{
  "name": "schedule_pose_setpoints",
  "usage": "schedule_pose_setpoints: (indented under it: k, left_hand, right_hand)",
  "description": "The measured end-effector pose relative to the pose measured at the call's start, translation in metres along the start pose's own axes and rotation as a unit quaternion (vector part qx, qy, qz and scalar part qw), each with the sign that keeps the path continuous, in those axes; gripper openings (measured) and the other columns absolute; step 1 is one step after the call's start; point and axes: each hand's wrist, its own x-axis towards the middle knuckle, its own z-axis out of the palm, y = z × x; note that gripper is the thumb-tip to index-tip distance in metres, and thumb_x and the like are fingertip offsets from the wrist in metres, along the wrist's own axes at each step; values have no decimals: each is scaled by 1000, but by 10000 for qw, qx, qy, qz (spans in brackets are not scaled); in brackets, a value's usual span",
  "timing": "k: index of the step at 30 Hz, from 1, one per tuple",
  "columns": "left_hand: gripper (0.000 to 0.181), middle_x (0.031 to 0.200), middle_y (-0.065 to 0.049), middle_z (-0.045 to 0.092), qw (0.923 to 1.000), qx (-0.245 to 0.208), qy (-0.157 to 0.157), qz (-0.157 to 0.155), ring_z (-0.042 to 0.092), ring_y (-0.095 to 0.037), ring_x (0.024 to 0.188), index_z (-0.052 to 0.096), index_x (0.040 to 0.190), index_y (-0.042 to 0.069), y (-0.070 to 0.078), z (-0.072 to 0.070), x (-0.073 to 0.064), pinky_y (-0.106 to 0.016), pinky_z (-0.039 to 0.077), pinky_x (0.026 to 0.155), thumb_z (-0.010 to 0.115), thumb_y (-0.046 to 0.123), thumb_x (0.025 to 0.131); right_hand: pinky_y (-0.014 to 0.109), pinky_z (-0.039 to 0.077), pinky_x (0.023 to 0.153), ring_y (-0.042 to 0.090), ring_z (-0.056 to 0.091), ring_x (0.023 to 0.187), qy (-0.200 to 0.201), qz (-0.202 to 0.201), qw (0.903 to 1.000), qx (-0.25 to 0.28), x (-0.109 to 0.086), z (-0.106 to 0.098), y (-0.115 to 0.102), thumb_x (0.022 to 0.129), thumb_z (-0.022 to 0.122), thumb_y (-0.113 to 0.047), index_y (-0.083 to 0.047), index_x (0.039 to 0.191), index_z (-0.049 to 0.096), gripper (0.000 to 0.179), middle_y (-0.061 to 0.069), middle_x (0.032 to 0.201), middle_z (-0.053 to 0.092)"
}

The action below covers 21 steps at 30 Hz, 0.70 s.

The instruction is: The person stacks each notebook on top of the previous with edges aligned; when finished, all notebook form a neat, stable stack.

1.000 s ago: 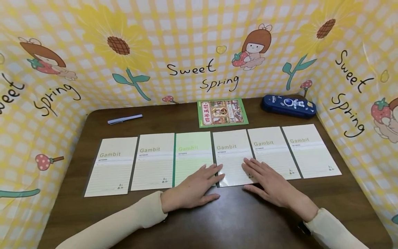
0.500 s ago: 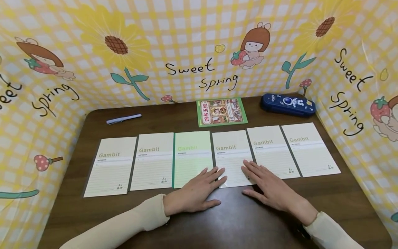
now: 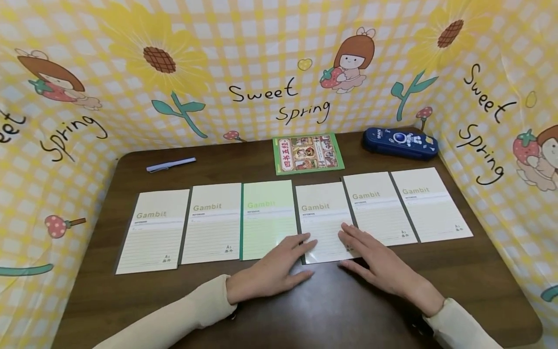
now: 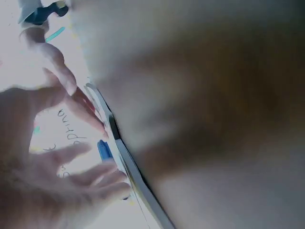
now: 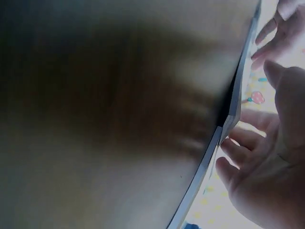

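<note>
Dark wood-grain table (image 3: 331, 315), enclosed by a yellow-checked "Sweet Spring" backdrop (image 3: 257, 48). The fourth Gambit notebook (image 3: 324, 213) from the left is set slightly nearer the person than its neighbours. Its left side is touched by the left hand (image 3: 272, 271), its lower right by the right hand (image 3: 381, 264); fingers are extended on both, nothing gripped. Risk: under unequal pressure, the notebook could be twisted askew. If pushed rightward, it could be jammed against the fifth notebook (image 3: 379, 213). The green notebook (image 3: 268, 223), its lower corner covered by the left hand, could be dragged along.
</note>
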Motion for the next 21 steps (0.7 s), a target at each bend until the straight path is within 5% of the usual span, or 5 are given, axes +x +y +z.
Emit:
schedule_pose_setpoints:
  k: [2,5,9,15,21]
  left_hand:
    - [59,150,-8,57,9955,-708,595,-201,55,-22,137,52,153,12,2,-2,0,-41,50,113,65,41,103]
    - [39,122,-5,71,9773,-1740,1096,-507,68,-16,111,66,133,9,0,-5,-3,-34,58,97,67,34,103]
    - [25,106,-3,76,9510,-2728,1006,-1056,74,-15,97,72,115,10,-3,-9,-10,-24,60,86,65,32,105]
    - [38,110,-15,80,9246,-3439,595,-1526,78,-25,103,71,124,3,-3,-11,-16,-30,63,87,61,35,106]
    - [45,123,-22,75,8735,-4507,425,-1787,76,-32,113,62,137,-5,-2,-9,-17,-38,62,95,60,29,107]
  right_hand:
    - [53,42,119,28,42,153,375,145,9988,262,-1,0,0,103,65,-44,-13,158,46,66,7,168,40]
    - [51,53,105,30,61,134,1249,410,9890,683,-2,-2,-1,98,75,-25,-5,146,58,54,13,149,59]
    - [37,63,75,24,76,93,2047,1036,9649,1277,-6,-7,-3,93,77,-6,-1,122,70,31,12,111,76]
    - [23,57,61,11,74,76,1493,2265,9371,2197,-16,-15,-5,99,74,-23,-7,114,73,22,10,99,78]
    - [22,59,64,7,75,78,1314,2668,9203,2540,-17,-15,-4,96,77,-32,-8,113,74,29,11,101,80]
